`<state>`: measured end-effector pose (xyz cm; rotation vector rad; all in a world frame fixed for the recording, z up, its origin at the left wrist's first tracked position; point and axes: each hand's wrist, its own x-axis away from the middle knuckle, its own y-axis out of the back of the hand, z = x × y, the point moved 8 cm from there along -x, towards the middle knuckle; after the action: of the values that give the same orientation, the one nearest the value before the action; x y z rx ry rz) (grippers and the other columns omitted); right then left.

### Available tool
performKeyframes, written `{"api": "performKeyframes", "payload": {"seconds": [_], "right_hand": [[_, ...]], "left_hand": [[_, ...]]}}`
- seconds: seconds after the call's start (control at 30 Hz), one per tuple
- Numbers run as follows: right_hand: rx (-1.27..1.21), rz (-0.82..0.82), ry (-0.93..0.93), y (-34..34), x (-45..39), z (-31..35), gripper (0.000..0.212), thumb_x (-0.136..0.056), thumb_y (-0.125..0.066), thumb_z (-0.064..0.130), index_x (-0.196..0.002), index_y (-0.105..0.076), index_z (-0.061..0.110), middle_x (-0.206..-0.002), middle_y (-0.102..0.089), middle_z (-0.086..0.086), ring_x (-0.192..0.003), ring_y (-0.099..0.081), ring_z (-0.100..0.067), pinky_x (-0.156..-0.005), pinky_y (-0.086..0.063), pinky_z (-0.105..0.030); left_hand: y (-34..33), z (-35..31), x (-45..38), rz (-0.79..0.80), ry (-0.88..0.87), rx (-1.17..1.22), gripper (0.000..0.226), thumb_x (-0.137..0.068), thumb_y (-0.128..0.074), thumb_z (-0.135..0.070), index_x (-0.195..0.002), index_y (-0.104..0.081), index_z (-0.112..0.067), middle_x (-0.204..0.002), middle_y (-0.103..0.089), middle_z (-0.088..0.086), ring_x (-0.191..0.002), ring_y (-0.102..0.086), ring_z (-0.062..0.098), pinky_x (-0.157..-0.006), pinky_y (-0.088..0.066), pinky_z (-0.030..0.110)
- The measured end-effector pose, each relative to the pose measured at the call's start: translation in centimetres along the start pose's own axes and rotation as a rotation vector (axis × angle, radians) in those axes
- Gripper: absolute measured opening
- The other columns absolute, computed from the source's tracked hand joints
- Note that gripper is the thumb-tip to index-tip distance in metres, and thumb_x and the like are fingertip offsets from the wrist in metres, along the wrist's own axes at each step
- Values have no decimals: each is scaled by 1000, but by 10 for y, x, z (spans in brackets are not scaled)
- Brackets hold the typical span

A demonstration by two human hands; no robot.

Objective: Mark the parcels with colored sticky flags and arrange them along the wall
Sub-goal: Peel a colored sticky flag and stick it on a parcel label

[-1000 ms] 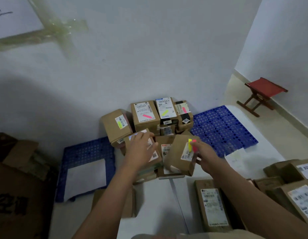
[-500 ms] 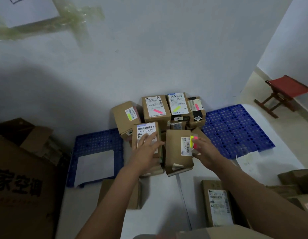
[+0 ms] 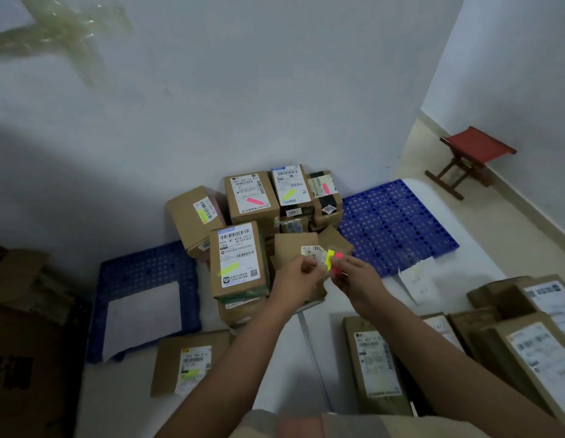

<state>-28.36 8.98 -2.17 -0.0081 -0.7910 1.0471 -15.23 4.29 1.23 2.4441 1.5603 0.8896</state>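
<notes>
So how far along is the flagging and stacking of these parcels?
Done: five brown cardboard parcels stacked by the white wall carry flags. In hand: right hand holds the yellow and pink sticky flags, left hand reaching over the unflagged front parcel. Left: the unflagged boxes at right.

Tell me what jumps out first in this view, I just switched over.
The neon sticky flags, yellow and pink, sit pinched in the right hand at centre, with the left hand reaching in over an unflagged parcel. Behind them a stack of flagged parcels stands against the white wall, between two blue perforated mats. A red stool stands in the far right corner.
</notes>
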Motion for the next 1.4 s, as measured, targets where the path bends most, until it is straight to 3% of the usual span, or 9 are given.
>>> {"api": "performKeyframes", "payload": {"seconds": [0.1, 0.2, 0.47, 0.77, 0.93, 1.03, 1.2, 1.4], "right_hand": [[24, 30, 28, -2, 9, 0, 9, -93, -59, 2, -96, -67, 0, -76, -63, -9, -66, -55, -13, -60, -54, -18], [75, 32, 56, 0, 15, 0, 11, -93, -60, 3, -99, -68, 0, -81, -67, -9, -71, -59, -14, -64, -56, -19], [113, 32, 95, -1, 24, 4, 11, -94, -59, 4, -94, -69, 7, -77, -72, -1, -69, -65, -8, -61, -53, -17], [215, 28, 136, -4, 23, 1, 12, -95, -59, 5, -102, -69, 5, -74, -69, 4, -62, -64, 0, -63, -53, -17], [332, 5, 203, 0, 22, 5, 13, -94, -60, 5, -103, -69, 2, -75, -66, 4, -59, -63, 5, -60, -51, -14], [405, -10, 242, 1, 21, 7, 12, -94, -61, 7, -101, -70, 5, -77, -66, 4, -62, -63, 4, -62, -51, -14], [498, -31, 309, 3, 17, 12, 10, -94, -62, 10, -98, -71, 12, -85, -70, -2, -74, -62, -8, -70, -55, -20], [526, 32, 339, -3, 17, 13, 11, -92, -64, 11, -97, -69, 20, -90, -71, -1, -78, -65, -5, -72, -55, -19]], "left_hand": [[-18, 13, 1, 61, 116, 221, 14, -91, -69, -27, -97, -66, -15, -90, -70, 0, -79, -66, 13, -73, -59, 27], [-21, 16, 1, 76, 116, 288, 10, -90, -71, -19, -89, -66, -10, -73, -67, 3, -65, -62, 12, -66, -56, 26], [-13, 3, 8, 90, 25, 282, 11, -96, -60, -6, -90, -64, 3, -66, -62, 6, -48, -57, 4, -56, -54, 17], [-6, 2, 6, 59, -83, 15, 22, -102, -51, -16, -90, -66, -6, -65, -63, 1, -52, -59, 4, -57, -54, 16], [3, -1, 3, -47, -136, -63, 13, -96, -62, -19, -93, -72, -13, -69, -68, -4, -51, -60, -4, -58, -52, 11], [5, 4, 1, -78, -94, 21, 10, -93, -66, -18, -91, -72, -11, -70, -69, -3, -53, -62, -2, -56, -50, 11], [-11, 16, 2, 74, 104, 342, 21, -98, -59, -18, -98, -68, 1, -68, -60, 4, -53, -55, 5, -57, -49, 16], [-18, 18, 2, 92, 188, 424, 25, -104, -47, -22, -101, -64, -4, -69, -53, 1, -57, -48, 6, -53, -46, 14]]}}
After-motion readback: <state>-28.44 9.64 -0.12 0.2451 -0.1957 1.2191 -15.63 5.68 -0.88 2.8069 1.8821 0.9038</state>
